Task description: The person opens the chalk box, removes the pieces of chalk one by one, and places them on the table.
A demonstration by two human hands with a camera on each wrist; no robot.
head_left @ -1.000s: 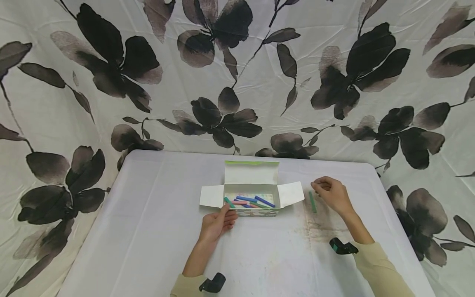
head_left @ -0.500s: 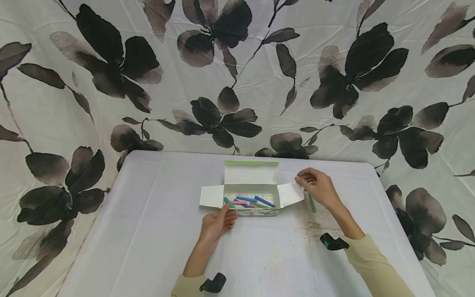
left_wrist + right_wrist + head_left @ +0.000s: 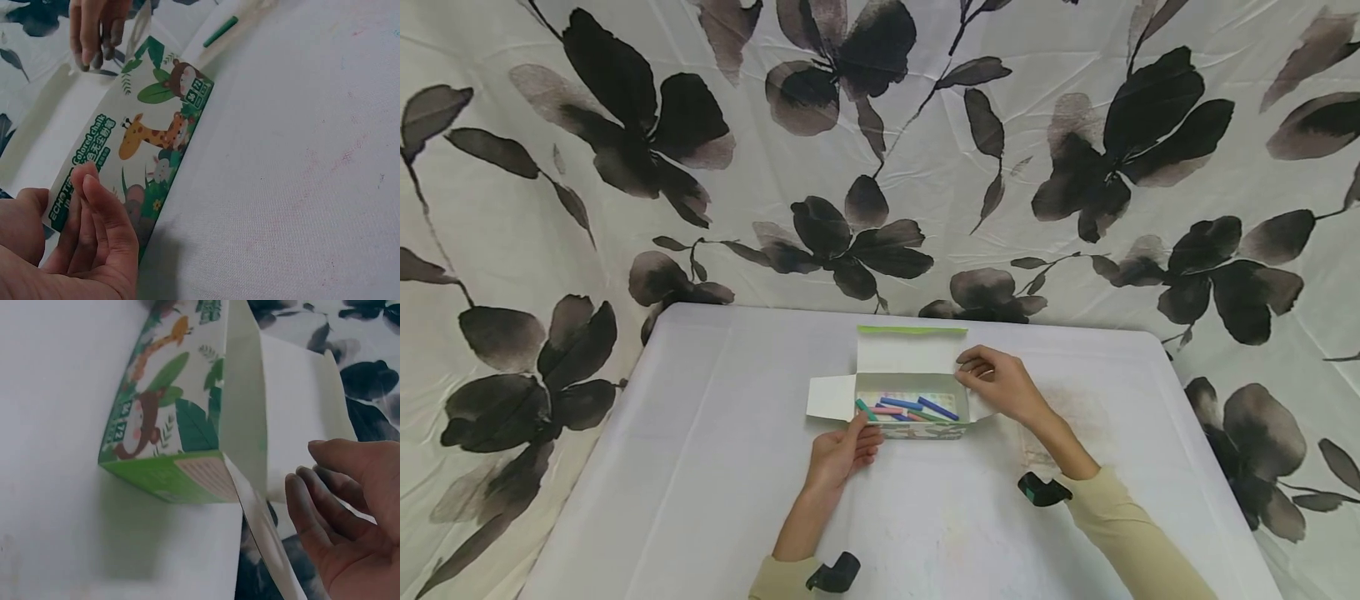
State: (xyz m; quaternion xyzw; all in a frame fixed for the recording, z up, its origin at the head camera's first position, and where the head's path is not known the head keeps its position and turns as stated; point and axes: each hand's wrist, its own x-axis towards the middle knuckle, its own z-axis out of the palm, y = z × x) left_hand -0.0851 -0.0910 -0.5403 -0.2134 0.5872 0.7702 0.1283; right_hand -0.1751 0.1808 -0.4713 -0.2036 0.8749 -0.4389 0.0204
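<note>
A colored chalk box stands with its lid and side flaps spread, animals printed on its front. My left hand grips its front left corner, thumb at the rim and fingers against the printed wall. Inside lie several chalk sticks, among them a teal chalk and a blue chalk. My right hand hovers by the box's right end, over the right flap. Its fingers are loosely bent, with nothing visible between them. A green chalk lies on the table beyond the box, hidden in the head view.
The white table carries a brownish chalk smudge under the right forearm and faint colored specks. A floral curtain hangs right behind the table's back edge. The white left flap sticks out sideways.
My right hand has moved left from beside the green chalk to the box's right end. The left hand and the box have stayed in place.
</note>
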